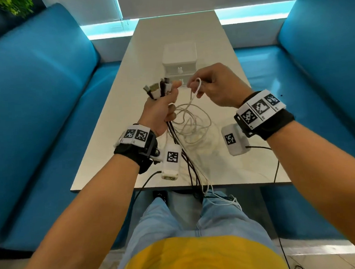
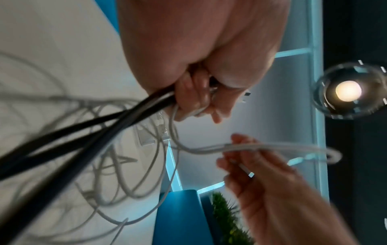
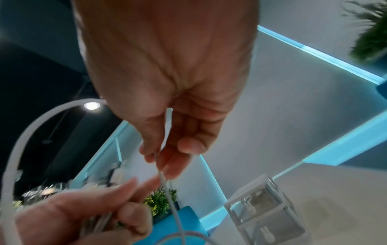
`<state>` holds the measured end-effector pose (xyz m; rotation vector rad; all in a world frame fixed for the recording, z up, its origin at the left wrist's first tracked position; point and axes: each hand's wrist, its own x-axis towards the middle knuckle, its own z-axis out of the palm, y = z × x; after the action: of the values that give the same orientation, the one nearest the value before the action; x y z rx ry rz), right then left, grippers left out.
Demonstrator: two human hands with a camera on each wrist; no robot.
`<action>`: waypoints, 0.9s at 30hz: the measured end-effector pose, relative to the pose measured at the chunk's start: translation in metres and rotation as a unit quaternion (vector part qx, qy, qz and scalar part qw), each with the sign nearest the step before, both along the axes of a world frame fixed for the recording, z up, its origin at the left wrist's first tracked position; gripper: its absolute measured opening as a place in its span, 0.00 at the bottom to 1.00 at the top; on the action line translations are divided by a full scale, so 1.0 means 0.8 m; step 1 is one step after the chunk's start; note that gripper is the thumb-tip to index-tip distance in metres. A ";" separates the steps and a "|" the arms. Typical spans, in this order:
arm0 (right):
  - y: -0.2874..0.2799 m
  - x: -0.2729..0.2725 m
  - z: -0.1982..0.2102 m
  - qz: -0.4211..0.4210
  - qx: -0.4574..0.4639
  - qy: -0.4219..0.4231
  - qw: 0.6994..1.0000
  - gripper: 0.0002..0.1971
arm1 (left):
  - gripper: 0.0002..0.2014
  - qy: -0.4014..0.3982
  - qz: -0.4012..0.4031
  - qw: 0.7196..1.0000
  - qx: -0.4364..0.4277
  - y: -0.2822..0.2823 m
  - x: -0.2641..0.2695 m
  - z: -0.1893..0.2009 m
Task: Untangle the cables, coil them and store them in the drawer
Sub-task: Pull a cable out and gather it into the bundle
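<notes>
My left hand (image 1: 161, 109) grips a bundle of cable ends (image 1: 157, 89), black and white, with the plugs sticking up above the fist. The black cables (image 1: 191, 168) hang from it over the table's near edge into my lap. My right hand (image 1: 209, 85) pinches a folded loop of white cable (image 1: 197, 86) just right of the left hand. Loose white cable loops (image 1: 192, 123) sag between both hands onto the table. In the right wrist view the white cable (image 3: 165, 175) runs between thumb and fingers. A small white drawer unit (image 1: 179, 62) stands behind the hands.
The white table (image 1: 114, 121) runs away from me between two blue benches (image 1: 37, 100). Wrist camera boxes (image 1: 235, 139) hang under both wrists with thin black leads. A green plant (image 1: 15, 7) sits at the far left.
</notes>
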<state>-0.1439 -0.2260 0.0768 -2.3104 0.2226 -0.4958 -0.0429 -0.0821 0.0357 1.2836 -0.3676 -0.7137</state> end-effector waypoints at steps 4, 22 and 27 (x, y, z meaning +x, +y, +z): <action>-0.001 -0.008 0.007 0.005 -0.054 -0.102 0.993 0.09 | 0.11 -0.104 -0.026 0.989 0.102 -0.023 -0.008 -0.001; -0.011 -0.006 -0.094 -0.070 -0.029 0.168 0.983 0.15 | 0.08 0.013 0.010 1.000 -0.008 0.002 0.005 -0.008; -0.056 -0.014 -0.121 -0.166 -0.058 0.235 0.956 0.18 | 0.09 0.049 0.086 0.992 -0.077 0.025 0.021 -0.011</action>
<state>-0.1551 -0.2705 -0.0198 -2.4879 0.8427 -0.1107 -0.0259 -0.0624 0.0270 1.1139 -0.2246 -0.5883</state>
